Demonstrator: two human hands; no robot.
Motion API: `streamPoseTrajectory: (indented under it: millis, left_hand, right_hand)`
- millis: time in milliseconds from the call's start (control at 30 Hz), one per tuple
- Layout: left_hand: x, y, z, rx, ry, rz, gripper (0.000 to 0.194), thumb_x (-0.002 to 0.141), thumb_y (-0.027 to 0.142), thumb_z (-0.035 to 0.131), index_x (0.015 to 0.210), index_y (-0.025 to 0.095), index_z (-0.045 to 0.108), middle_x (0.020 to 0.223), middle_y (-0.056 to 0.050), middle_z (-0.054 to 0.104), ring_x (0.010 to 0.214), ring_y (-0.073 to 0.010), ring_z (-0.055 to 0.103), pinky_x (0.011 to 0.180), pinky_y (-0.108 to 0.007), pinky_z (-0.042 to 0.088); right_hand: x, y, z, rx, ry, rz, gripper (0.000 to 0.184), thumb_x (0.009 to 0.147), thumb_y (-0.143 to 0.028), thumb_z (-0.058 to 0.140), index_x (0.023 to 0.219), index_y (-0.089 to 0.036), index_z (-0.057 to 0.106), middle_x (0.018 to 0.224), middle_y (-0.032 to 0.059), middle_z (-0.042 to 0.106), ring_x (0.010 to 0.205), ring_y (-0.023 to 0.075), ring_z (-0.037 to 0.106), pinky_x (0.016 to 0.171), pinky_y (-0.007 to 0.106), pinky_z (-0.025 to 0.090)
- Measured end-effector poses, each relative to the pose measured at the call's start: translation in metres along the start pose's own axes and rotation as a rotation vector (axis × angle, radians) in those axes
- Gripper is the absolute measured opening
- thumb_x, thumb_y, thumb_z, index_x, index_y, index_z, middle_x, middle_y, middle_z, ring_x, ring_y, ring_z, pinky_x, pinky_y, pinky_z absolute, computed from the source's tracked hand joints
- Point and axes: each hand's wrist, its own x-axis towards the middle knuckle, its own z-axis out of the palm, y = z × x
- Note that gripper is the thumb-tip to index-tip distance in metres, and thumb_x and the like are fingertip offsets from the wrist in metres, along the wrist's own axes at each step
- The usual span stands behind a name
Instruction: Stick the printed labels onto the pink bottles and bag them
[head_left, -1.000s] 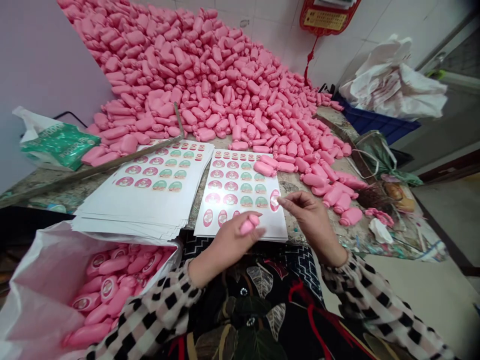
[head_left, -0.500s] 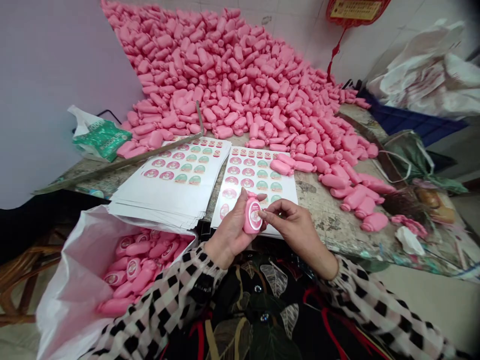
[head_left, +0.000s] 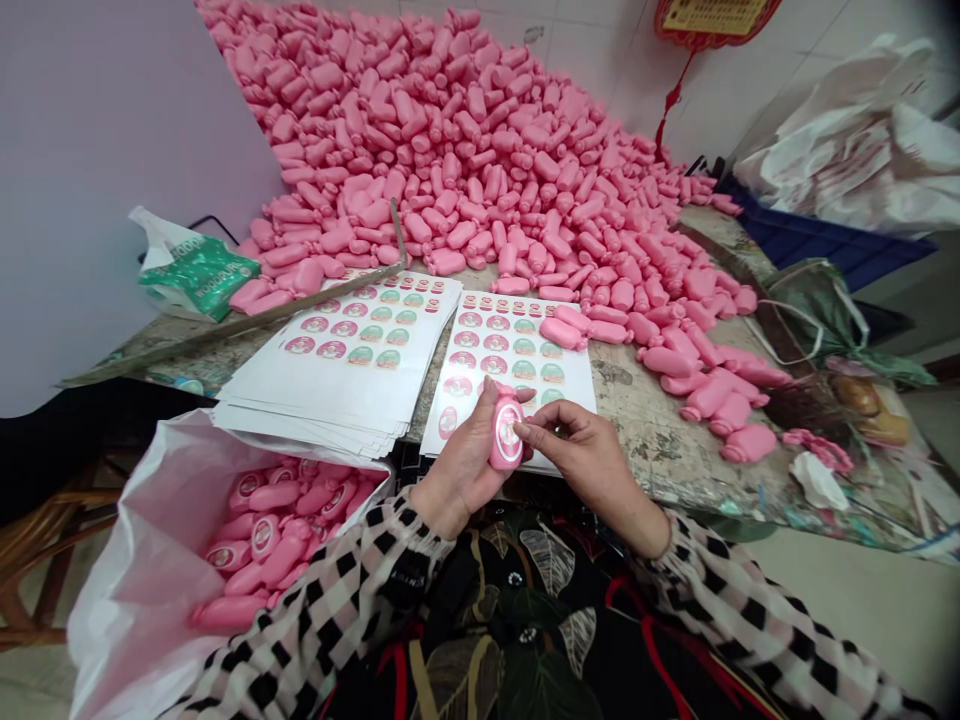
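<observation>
My left hand is wrapped round a small pink bottle, holding it tilted up in front of my body. An oval pink-and-white sticker lies on the face of the bottle. The thumb and curled fingers of my right hand touch the sticker's right side; whether something is pinched between them is hidden. Just behind both hands lies a sheet of stickers, with pink and green labels in rows and blank backing at its lower part.
A stack of sticker sheets lies left, with a bent metal bar across it. Pink bottles heap against the wall. A white sack at lower left contains labelled bottles. A green-and-white packet and blue crate flank the table.
The bottle has turned and shifted slightly in my left hand. My right thumb stays at the sticker, with only a small movement. The rest looks the same.
</observation>
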Motion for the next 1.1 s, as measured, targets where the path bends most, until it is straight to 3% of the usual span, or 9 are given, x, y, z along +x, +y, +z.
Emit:
streamPoseTrajectory:
  millis: [133,333,533,700,900,1100]
  left_hand:
    - [-0.002,0.0,0.001,0.021,0.001,0.011,0.057,0.078,0.064,0.052,0.103,0.013,0.062,0.077,-0.002,0.055,0.065,-0.01,0.054,0.069,-0.026,0.046]
    - [-0.006,-0.001,0.009,0.063,0.015,0.036,0.05,0.081,0.054,0.056,0.108,0.013,0.06,0.079,-0.005,0.059,0.069,-0.013,0.058,0.069,-0.026,0.046]
    - [-0.009,0.002,0.01,0.039,0.028,0.074,0.054,0.076,0.057,0.06,0.105,0.011,0.061,0.064,0.001,0.053,0.057,-0.0085,0.051,0.06,-0.021,0.044]
    - [-0.006,0.003,0.011,-0.039,0.038,0.089,0.047,0.08,0.054,0.057,0.099,0.012,0.062,0.063,0.0,0.054,0.056,-0.0087,0.05,0.056,-0.019,0.043]
    - [-0.003,-0.001,0.012,-0.084,0.122,0.167,0.05,0.079,0.056,0.057,0.101,0.012,0.062,0.07,-0.002,0.057,0.066,-0.0116,0.056,0.071,-0.025,0.047]
    - [-0.004,-0.006,0.014,-0.045,0.062,0.242,0.05,0.08,0.058,0.053,0.105,0.015,0.058,0.084,-0.005,0.062,0.079,-0.0159,0.06,0.079,-0.031,0.046]
  right_hand:
    - [-0.002,0.001,-0.001,-0.155,0.022,-0.039,0.023,0.078,-0.042,0.064,0.074,-0.02,0.062,0.071,0.0001,0.065,0.066,0.0152,0.059,0.063,0.027,0.044]
    - [-0.012,-0.009,-0.001,-0.609,0.055,-0.156,0.022,0.084,-0.044,0.057,0.08,-0.023,0.065,0.079,-0.0001,0.066,0.071,0.0146,0.057,0.063,0.025,0.037]
    - [-0.014,-0.012,-0.009,-0.745,0.081,-0.051,0.034,0.079,-0.056,0.056,0.082,-0.024,0.065,0.077,-0.0003,0.065,0.063,0.0142,0.055,0.056,0.026,0.031]
    - [-0.012,0.003,-0.002,-0.433,0.062,0.027,0.036,0.072,-0.054,0.064,0.091,-0.024,0.062,0.074,-0.0018,0.061,0.062,0.0138,0.052,0.057,0.025,0.035]
    - [-0.014,0.012,0.021,0.011,0.009,0.033,0.033,0.068,-0.043,0.072,0.089,-0.022,0.057,0.089,0.0006,0.062,0.081,0.0156,0.054,0.074,0.029,0.042]
    - [-0.009,0.006,0.025,0.392,0.019,0.056,0.028,0.066,-0.029,0.073,0.082,-0.021,0.052,0.11,0.0029,0.058,0.094,0.0157,0.053,0.083,0.031,0.043]
